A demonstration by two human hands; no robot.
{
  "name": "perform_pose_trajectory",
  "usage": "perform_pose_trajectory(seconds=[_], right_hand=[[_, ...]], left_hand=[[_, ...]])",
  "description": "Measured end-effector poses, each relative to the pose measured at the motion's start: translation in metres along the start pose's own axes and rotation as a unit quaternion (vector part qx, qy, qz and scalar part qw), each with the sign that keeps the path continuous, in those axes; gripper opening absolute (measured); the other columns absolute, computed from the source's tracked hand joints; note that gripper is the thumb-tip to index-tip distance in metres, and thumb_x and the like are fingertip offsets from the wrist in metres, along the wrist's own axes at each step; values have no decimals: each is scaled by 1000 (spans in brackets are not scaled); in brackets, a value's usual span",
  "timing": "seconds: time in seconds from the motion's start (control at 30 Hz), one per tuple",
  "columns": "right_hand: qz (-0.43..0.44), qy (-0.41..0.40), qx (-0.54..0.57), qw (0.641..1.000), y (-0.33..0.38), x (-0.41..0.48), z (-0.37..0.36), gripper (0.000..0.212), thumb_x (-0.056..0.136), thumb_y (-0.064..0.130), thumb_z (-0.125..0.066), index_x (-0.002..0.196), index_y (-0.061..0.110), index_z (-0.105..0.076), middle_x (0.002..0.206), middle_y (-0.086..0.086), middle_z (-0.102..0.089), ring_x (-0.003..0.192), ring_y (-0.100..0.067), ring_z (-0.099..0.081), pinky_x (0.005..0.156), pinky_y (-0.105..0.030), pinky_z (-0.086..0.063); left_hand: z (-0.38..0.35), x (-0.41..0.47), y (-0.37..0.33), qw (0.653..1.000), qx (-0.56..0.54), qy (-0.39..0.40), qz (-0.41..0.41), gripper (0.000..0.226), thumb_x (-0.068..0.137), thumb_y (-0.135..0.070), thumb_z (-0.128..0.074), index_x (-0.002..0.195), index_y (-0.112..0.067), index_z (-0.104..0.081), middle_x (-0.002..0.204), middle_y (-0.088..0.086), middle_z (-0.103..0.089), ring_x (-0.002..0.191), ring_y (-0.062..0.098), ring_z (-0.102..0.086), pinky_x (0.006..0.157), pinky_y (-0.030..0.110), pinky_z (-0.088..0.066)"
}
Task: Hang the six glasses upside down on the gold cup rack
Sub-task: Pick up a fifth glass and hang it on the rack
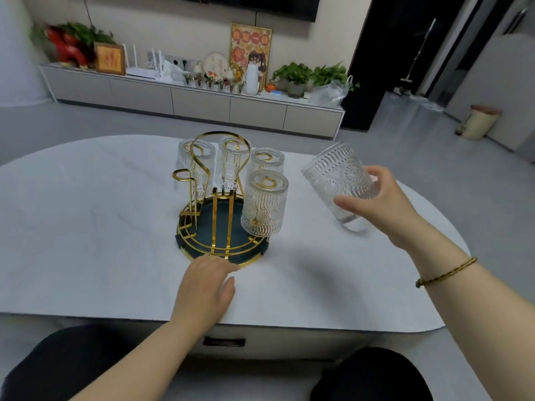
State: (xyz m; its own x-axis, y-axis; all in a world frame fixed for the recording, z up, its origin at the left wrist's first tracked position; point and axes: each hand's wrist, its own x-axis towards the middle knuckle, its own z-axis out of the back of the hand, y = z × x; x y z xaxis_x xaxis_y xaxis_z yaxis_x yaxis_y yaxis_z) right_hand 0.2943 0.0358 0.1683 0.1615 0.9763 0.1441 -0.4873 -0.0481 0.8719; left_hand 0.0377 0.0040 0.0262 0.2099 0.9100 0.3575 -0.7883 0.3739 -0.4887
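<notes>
The gold cup rack stands on a round dark-green tray with a gold rim in the middle of the white table. Several embossed clear glasses hang upside down on its arms; the nearest glass is at the front right. One gold arm at the left is bare. My right hand is shut on another embossed glass, held tilted in the air to the right of the rack. My left hand rests flat on the table, fingertips touching the tray's front rim.
The oval white table ends close to my body at the front edge. My dark-clothed knees are below it. Across grey floor stands a long low cabinet with plants, pictures and a white vase.
</notes>
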Motion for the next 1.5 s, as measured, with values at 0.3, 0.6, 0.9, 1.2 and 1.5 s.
perform_pose_trajectory(seconds=[0.3, 0.6, 0.9, 1.2, 1.5], right_hand=[[68, 71, -135, 986, 84, -6, -17, 59, 55, 41, -74, 102, 33, -40, 84, 15, -44, 74, -4, -46, 52, -9, -37], [120, 140, -214, 959, 121, 10, -64, 72, 53, 42, -75, 114, 30, -38, 107, 9, -42, 82, -1, -47, 56, -12, -37], [175, 212, -316, 908, 126, 20, -108, 77, 61, 35, -75, 125, 23, -34, 122, 3, -46, 104, -12, -42, 84, -21, -32], [167, 263, -346, 885, 104, 20, -141, 81, 66, 31, -72, 133, 21, -28, 141, -5, -36, 125, -23, -38, 96, -29, -33], [158, 277, -359, 877, 95, 22, -153, 80, 68, 32, -71, 134, 20, -27, 142, -6, -35, 126, -24, -36, 99, -33, -34]], left_hand=[[14, 4, 76, 992, 22, 44, 115, 51, 93, -15, -39, 139, -15, -16, 151, 8, -21, 139, 23, -16, 114, 38, -10], [16, 11, 88, 995, 11, 60, 85, 53, 93, -14, -36, 139, -22, -13, 151, 6, -20, 137, 22, -20, 113, 39, -16], [17, 11, 91, 993, -36, 61, 90, 50, 94, -14, -32, 139, -24, -14, 151, 3, -21, 138, 18, -18, 114, 36, -12], [16, 12, 91, 994, -30, 56, 90, 50, 94, -15, -32, 140, -23, -13, 151, 4, -21, 138, 19, -17, 114, 36, -12], [14, 13, 93, 995, -7, 59, 80, 50, 94, -15, -32, 140, -22, -12, 153, 4, -12, 140, 18, -11, 114, 33, -12]])
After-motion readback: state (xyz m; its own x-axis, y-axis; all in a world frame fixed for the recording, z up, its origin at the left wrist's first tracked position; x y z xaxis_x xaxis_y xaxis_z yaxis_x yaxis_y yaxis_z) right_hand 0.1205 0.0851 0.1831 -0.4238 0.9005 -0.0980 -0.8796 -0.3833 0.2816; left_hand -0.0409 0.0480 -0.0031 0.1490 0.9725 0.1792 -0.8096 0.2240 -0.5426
